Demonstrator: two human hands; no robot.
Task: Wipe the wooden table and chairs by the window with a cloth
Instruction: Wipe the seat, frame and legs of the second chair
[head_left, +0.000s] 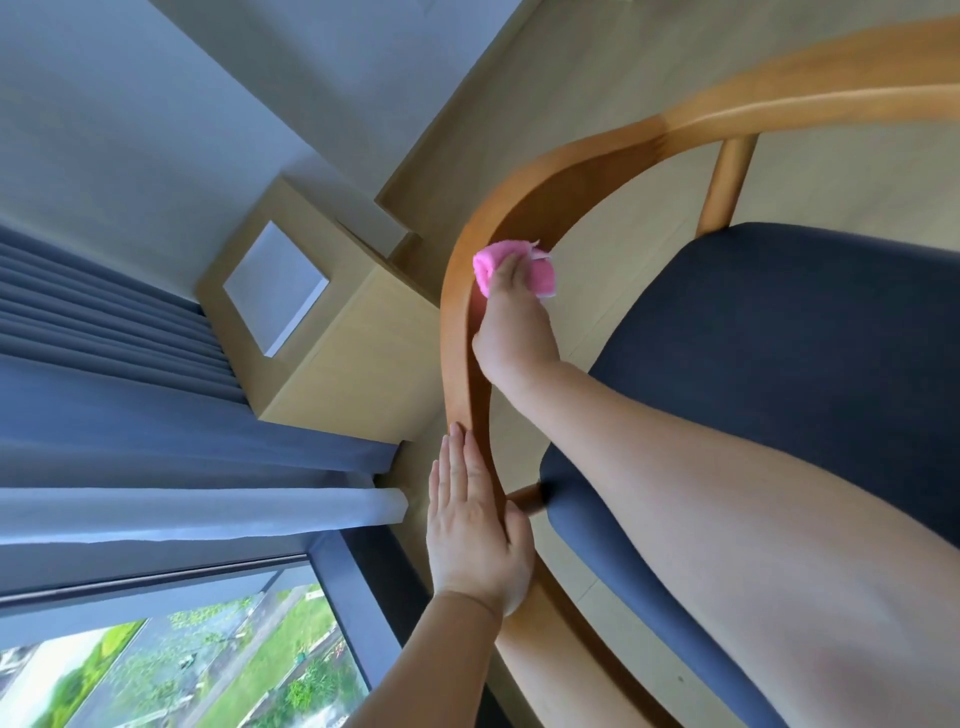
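Crossing the frame from the lower right, the right hand (511, 317) clamps a pink cloth (488, 265) against the chair's curved wooden backrest (462, 312) to wipe it, while the left hand (475, 525), fingers straight and together, steadies the rail below centre.

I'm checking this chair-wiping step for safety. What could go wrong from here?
1. The pink cloth is bunched small under the right hand, so it may slip off the curved wooden backrest.
2. The left hand only lies flat on the rail, so the chair might shift if pushed hard.
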